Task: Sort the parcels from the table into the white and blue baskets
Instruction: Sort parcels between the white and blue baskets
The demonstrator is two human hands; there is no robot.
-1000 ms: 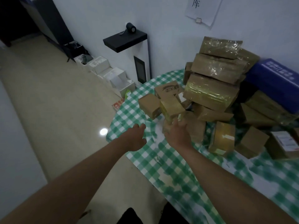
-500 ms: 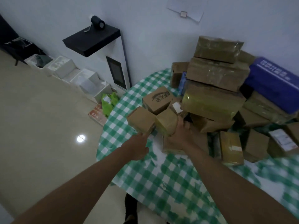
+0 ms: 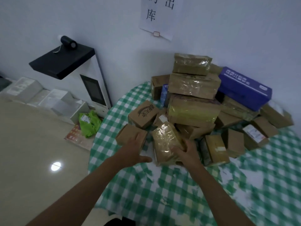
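Right hand (image 3: 187, 154) around taped parcel (image 3: 166, 141)

My picture is dim and has a cool bluish tone. On the floor (image 3: 32, 144) I see one round bright spot (image 3: 56, 166), a reflection of a lamp above. The tape on the stacked parcels (image 3: 193, 85) and on the taped parcel (image 3: 167, 142) in front gives small glare points. The checked tablecloth (image 3: 268, 185) is smeared by motion blur at the right and lower side. The wide lens bends the wall (image 3: 114, 30) and the white machine (image 3: 96, 88) near the edges.
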